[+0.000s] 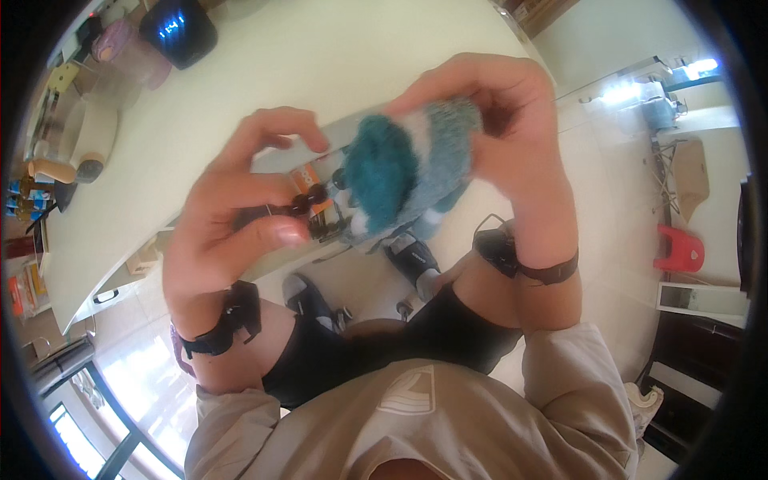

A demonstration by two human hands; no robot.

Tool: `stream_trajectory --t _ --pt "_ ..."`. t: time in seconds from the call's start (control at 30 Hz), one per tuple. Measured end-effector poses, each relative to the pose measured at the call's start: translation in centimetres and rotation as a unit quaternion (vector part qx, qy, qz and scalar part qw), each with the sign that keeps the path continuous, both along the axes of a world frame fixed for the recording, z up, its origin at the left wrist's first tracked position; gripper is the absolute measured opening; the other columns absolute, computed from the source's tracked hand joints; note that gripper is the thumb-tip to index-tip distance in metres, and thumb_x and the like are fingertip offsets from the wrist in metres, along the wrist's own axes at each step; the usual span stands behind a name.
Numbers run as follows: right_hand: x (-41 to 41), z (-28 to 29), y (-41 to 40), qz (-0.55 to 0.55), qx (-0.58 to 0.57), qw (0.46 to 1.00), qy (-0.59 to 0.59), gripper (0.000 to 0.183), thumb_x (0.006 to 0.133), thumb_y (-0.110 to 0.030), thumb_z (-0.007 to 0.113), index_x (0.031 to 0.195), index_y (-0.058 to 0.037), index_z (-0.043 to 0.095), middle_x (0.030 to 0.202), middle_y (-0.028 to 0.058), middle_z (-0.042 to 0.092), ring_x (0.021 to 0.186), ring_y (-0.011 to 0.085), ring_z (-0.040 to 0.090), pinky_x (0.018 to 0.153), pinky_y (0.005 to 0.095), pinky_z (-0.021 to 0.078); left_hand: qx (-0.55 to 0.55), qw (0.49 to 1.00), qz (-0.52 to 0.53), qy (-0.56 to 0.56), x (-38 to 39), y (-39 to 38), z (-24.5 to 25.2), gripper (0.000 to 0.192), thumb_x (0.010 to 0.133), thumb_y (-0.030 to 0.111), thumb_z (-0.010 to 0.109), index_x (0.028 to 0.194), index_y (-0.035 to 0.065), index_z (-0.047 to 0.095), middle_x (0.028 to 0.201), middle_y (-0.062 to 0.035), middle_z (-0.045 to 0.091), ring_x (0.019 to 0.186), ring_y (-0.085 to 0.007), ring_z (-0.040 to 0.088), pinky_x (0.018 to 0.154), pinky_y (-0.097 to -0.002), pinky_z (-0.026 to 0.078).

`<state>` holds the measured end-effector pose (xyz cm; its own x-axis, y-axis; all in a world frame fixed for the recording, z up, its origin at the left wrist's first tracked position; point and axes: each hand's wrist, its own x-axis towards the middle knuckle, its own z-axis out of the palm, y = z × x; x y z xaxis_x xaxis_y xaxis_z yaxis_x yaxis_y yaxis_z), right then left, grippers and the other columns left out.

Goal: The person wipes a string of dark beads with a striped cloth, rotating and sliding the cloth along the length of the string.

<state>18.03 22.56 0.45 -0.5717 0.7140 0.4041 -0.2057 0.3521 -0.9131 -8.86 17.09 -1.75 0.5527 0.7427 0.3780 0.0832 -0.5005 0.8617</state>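
My right hand (510, 120) grips a small fluffy plush item (384, 174) in teal, grey-blue and white, and holds it up in front of me above my lap. A string of dark round beads (309, 200) runs from the plush towards my left hand (240, 204), whose thumb and fingers are curled around its near end. The left index finger is raised apart from the beads. Both wrists wear dark straps with small black devices. What lies in the right palm is hidden.
A pale desk (288, 54) spans the far side, bearing a black digital clock (178, 30) at upper left. Below the hands an open drawer holds an orange box (312, 183). A red plastic stool (681, 249) stands on the floor at right.
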Motion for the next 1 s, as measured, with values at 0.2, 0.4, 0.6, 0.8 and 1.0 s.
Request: stream_trajectory --t 0.2,0.4,0.6,0.8,1.0 --pt "-0.8 -0.5 -0.7 0.047 -0.038 0.998 0.023 0.028 0.074 -0.005 0.076 0.099 0.0041 0.070 0.094 0.0120 0.072 0.088 0.0157 0.069 0.079 0.0257 0.0547 -0.031 0.999 0.007 0.030 -0.4 -0.2 0.2 0.022 0.074 0.022 0.074 0.077 0.0032 0.062 0.120 -0.0200 0.053 0.107 -0.0297 0.051 0.097 -0.0425 0.030" --pt "-0.4 -0.1 -0.1 0.047 -0.007 0.998 -0.037 0.028 0.075 -0.005 0.074 0.101 0.0047 0.070 0.095 0.0127 0.072 0.089 0.0168 0.069 0.081 0.0275 0.0554 -0.020 1.000 -0.010 -0.022 -0.8 -0.1 -0.5 0.028 0.071 0.025 0.078 0.074 0.0022 0.062 0.119 -0.0201 0.055 0.105 -0.0296 0.052 0.096 -0.0408 0.032" --pt "0.2 -0.5 0.0 0.005 -0.045 0.999 0.000 0.025 0.073 0.006 0.070 0.099 0.0046 0.071 0.090 0.0091 0.072 0.083 0.0124 0.068 0.073 0.0232 0.0553 -0.006 1.000 -0.010 0.004 -0.6 0.5 -0.6 0.025 0.073 0.022 0.077 0.073 0.0012 0.062 0.125 -0.0211 0.056 0.109 -0.0323 0.054 0.096 -0.0419 0.035" --pt "-0.9 -0.2 0.4 0.033 0.025 0.999 -0.030 0.026 0.072 0.008 0.068 0.097 0.0020 0.072 0.087 0.0077 0.072 0.078 0.0086 0.066 0.067 0.0207 0.0529 -0.027 1.000 -0.001 0.001 0.2 0.2 -0.5 0.020 0.080 0.018 0.072 0.080 -0.0018 0.066 0.123 -0.0196 0.057 0.105 -0.0300 0.056 0.096 -0.0406 0.037" --pt "0.4 -0.7 1.1 0.002 -0.001 0.999 -0.050 0.025 0.073 0.007 0.067 0.098 0.0021 0.072 0.090 0.0081 0.072 0.082 0.0108 0.068 0.071 0.0209 0.0536 -0.130 0.990 0.035 0.049 -0.7 -0.2 -0.7 0.040 0.091 0.037 0.062 0.078 -0.0015 0.063 0.096 -0.0178 0.064 0.093 -0.0257 0.061 0.080 -0.0360 0.047"
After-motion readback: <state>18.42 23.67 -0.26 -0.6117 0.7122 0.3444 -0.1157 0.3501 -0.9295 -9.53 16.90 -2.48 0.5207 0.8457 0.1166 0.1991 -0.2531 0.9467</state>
